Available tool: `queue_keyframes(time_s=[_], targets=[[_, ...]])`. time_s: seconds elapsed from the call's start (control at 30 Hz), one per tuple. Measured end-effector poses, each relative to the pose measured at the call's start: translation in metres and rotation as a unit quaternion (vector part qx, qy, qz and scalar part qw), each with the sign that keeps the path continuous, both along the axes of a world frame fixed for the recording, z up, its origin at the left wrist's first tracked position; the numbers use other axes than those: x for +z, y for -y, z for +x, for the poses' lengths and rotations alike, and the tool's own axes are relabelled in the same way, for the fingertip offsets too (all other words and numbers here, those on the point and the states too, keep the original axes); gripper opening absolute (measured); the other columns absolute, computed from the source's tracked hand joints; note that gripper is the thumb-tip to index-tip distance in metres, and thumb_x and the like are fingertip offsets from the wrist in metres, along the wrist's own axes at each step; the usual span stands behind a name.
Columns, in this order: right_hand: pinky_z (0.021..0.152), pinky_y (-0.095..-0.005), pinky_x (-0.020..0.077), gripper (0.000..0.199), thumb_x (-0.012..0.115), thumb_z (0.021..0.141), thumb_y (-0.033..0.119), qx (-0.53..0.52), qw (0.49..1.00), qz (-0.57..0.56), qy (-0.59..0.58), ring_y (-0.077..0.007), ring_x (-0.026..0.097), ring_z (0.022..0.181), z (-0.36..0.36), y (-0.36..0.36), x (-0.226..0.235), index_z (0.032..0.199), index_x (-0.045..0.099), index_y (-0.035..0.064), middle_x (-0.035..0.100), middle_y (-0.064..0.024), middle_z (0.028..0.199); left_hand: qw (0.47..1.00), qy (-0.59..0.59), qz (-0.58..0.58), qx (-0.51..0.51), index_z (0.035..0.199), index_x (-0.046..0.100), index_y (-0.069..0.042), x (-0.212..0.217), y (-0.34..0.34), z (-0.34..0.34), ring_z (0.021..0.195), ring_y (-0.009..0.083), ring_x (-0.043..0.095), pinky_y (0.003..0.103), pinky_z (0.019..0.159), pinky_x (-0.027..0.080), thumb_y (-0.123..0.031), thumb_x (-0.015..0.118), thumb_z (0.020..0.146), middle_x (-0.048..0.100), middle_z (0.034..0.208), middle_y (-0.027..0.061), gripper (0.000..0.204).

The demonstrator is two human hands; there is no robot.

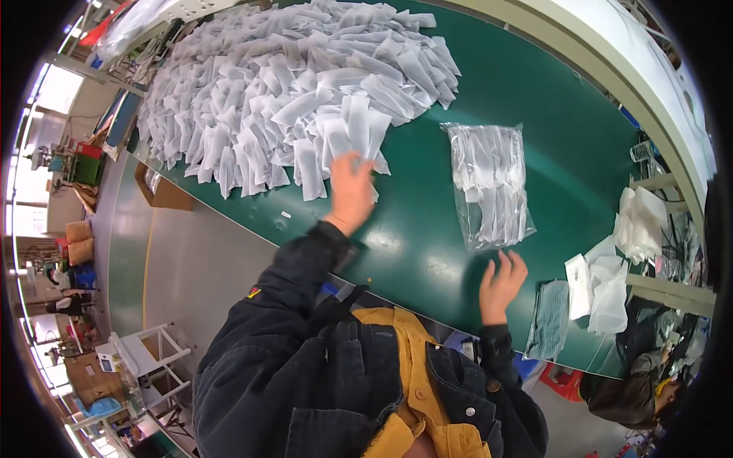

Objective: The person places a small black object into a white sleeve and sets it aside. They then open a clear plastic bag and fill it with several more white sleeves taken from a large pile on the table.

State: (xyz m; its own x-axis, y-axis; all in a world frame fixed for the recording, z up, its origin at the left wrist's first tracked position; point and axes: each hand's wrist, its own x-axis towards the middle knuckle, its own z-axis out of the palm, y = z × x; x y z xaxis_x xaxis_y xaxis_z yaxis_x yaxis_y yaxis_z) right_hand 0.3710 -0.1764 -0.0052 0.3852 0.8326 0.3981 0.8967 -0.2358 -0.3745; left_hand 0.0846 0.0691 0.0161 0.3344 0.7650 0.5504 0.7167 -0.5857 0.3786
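A large heap of small, flat, whitish translucent packets [252,91] covers the far left of the green table. At the heap's near edge is my left hand [352,195], its slightly blurred fingers apart over the lowest packets; nothing is seen held in it. To the right of the heap lies a clear plastic bag [490,187] filled with rows of similar packets. My right hand [502,287] is just below the bag's near end, fingers spread and holding nothing.
Right of my right hand lie a folded grey striped cloth [548,320], a white pad [578,286] and crumpled white bags [608,294]. A pale shelf frame [611,61] curves along the far right side. A cardboard box [164,191] stands below the table's left edge.
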Motion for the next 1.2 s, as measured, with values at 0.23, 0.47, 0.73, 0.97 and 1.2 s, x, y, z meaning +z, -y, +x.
queue_keyframes(time_s=[0.23,0.47,0.73,0.97,1.2], targets=[[0.077,-0.0349,0.0496,0.021,0.06,0.085,-0.008,0.11,0.983,0.085,-0.124,-0.03,0.058,0.089,-0.055,-0.023,0.046,0.105,0.064,-0.0004,0.057,-0.0158,0.101,0.979,-0.201,0.031,-0.016,0.121,0.063,-0.014,0.001,-0.102,-0.077,0.124,0.0375,0.044,0.052,0.101,0.039,0.007,0.056,0.073,0.049,0.13,0.0131,0.053],[0.062,-0.028,0.0493,0.014,0.06,0.089,-0.005,0.28,0.915,0.116,-0.267,-0.021,0.06,0.071,-0.145,-0.169,0.05,0.102,0.063,-0.0009,0.06,-0.0114,0.092,0.969,-0.177,-0.072,-0.159,0.107,0.064,-0.006,0.012,-0.125,-0.102,0.106,0.0352,0.053,0.042,0.091,0.046,0.011,0.057,0.072,0.056,0.106,0.0132,0.04],[0.076,-0.0433,0.0532,0.061,0.072,0.082,0.051,0.087,0.99,-0.035,-0.105,-0.0343,0.067,0.085,-0.178,-0.315,-0.017,0.109,0.062,-0.0029,0.065,-0.0197,0.101,0.986,0.046,-0.115,-0.108,0.098,0.06,-0.002,0.008,-0.016,-0.122,0.093,0.04,0.056,0.044,0.08,0.048,0.011,0.054,0.075,0.053,0.095,0.0182,0.027],[0.094,-0.0476,0.0451,0.07,0.079,0.073,0.045,0.091,0.937,-0.264,-0.209,-0.0407,0.055,0.112,-0.18,-0.342,-0.009,0.121,0.057,-0.0014,0.059,-0.0243,0.118,0.965,0.097,-0.243,-0.036,0.099,0.059,-0.002,-0.05,0.033,-0.166,0.089,0.0424,0.058,0.045,0.076,0.049,0.012,0.051,0.081,0.055,0.096,0.0194,0.024],[0.098,-0.0475,0.0407,0.07,0.083,0.069,0.032,0.405,0.914,-0.01,-0.041,-0.0374,0.05,0.118,-0.177,-0.253,0.027,0.126,0.055,0.0045,0.052,-0.022,0.13,0.901,0.155,-0.404,-0.042,0.102,0.059,-0.001,-0.058,0.05,-0.17,0.086,0.0404,0.06,0.043,0.076,0.052,0.01,0.053,0.081,0.058,0.097,0.0189,0.024]])
